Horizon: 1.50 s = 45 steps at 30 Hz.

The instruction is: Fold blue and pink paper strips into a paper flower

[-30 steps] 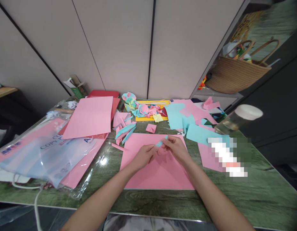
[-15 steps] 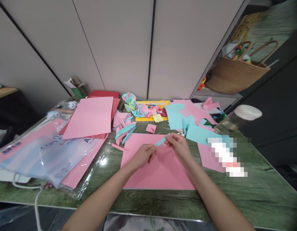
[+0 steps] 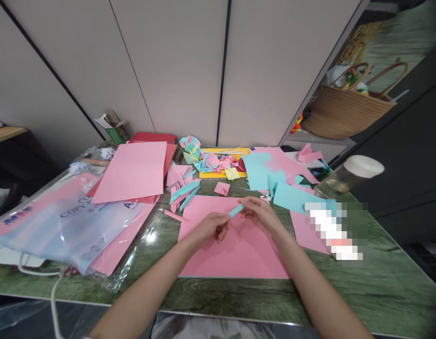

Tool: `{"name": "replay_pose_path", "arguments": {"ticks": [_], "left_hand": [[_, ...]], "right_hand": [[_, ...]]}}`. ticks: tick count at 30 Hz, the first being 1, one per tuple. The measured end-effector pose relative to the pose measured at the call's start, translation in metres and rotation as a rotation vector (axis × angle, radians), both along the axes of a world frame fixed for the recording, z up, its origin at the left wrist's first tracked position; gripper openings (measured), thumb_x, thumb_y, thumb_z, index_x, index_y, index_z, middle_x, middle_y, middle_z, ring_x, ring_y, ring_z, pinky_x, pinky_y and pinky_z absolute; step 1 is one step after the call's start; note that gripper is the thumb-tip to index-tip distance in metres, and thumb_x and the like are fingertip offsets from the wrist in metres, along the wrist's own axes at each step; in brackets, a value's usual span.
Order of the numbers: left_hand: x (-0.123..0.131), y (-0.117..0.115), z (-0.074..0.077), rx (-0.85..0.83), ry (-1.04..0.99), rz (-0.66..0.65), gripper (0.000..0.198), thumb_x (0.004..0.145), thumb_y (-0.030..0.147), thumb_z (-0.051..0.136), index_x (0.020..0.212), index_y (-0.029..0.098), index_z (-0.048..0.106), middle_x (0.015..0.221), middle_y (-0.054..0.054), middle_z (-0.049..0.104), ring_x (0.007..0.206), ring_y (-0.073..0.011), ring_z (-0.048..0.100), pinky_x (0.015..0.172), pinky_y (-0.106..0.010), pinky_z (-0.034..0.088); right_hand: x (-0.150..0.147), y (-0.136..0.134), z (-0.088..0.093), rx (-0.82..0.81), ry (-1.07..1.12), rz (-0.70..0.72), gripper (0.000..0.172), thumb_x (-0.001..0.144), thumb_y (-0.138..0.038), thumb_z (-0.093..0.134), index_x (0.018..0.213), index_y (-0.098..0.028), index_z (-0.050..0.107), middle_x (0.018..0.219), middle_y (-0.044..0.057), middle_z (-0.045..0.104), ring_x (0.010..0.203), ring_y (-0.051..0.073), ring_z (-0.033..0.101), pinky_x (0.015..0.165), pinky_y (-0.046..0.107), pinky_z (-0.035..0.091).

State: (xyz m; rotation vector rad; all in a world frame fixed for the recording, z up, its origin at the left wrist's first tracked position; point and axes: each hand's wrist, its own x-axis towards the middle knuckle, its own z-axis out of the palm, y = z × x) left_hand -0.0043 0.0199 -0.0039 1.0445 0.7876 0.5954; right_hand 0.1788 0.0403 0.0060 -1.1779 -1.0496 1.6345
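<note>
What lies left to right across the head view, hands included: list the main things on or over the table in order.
Clear plastic bag → loose pink and blue strips → left hand → small blue paper strip → right hand → bottle with a white lid.

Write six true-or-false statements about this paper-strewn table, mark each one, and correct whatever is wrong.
1. The left hand and right hand both hold the blue strip over the large pink sheet. True.
2. The blue strip lies untouched on the large pink sheet. False: both hands hold it.
3. The woven bag is to the right of the plastic packet marked COPY. True.
4. The clear container stands to the right of the large pink sheet. True.
5. The clear container is topped in red. False: its lid is white.
6. The large pink sheet lies inside the woven bag. False: it lies on the green table.
</note>
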Motion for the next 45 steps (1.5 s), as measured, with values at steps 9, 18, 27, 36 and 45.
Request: {"name": "replay_pose_path", "arguments": {"ticks": [9, 18, 27, 36, 45], "left_hand": [[-0.015, 0.006, 0.012, 0.678, 0.859, 0.178, 0.042, 0.084, 0.043, 0.026, 0.078, 0.016, 0.057, 0.058, -0.004, 0.056, 0.057, -0.0159, 0.054, 0.055, -0.025, 0.036], [-0.096, 0.049, 0.019, 0.897, 1.550, 0.613, 0.034, 0.082, 0.036, 0.033, 0.096, 0.014, 0.055, 0.092, -0.012, 0.055, 0.089, -0.0228, 0.053, 0.075, -0.031, 0.039], [-0.091, 0.055, 0.002, 0.851, 1.422, 0.355, 0.032, 0.077, 0.031, 0.047, 0.104, 0.016, 0.053, 0.097, -0.010, 0.060, 0.092, -0.0220, 0.055, 0.078, -0.029, 0.040], [-0.068, 0.045, 0.008, 0.801, 1.333, 0.401, 0.034, 0.078, 0.032, 0.045, 0.108, 0.017, 0.053, 0.093, -0.012, 0.064, 0.083, -0.0238, 0.059, 0.070, -0.030, 0.041], [-0.048, 0.031, 0.021, 0.649, 0.778, 0.365, 0.028, 0.071, 0.033, 0.049, 0.092, 0.018, 0.060, 0.082, -0.003, 0.063, 0.072, -0.0170, 0.057, 0.060, -0.023, 0.041]], "right_hand": [[0.024, 0.009, -0.001, 0.243, -0.463, 0.100, 0.025, 0.070, -0.036, 0.055, 0.086, -0.018, 0.058, 0.054, -0.002, 0.054, 0.056, 0.013, 0.057, 0.053, 0.023, 0.038], [0.059, 0.021, -0.019, 0.506, -1.171, -0.061, 0.026, 0.076, -0.032, 0.047, 0.096, -0.020, 0.058, 0.098, 0.007, 0.055, 0.092, 0.021, 0.050, 0.080, 0.033, 0.037], [0.044, 0.014, -0.015, 0.596, -1.285, -0.159, 0.024, 0.076, -0.031, 0.046, 0.096, -0.023, 0.057, 0.100, 0.005, 0.051, 0.094, 0.021, 0.049, 0.079, 0.035, 0.037], [0.034, 0.009, -0.008, 0.652, -1.259, -0.140, 0.023, 0.076, -0.025, 0.045, 0.095, -0.022, 0.057, 0.099, 0.006, 0.053, 0.095, 0.021, 0.050, 0.078, 0.034, 0.037], [0.026, 0.007, -0.003, 0.617, -1.074, -0.080, 0.021, 0.077, -0.028, 0.046, 0.093, -0.020, 0.057, 0.096, 0.006, 0.057, 0.093, 0.020, 0.051, 0.078, 0.034, 0.040]]}}
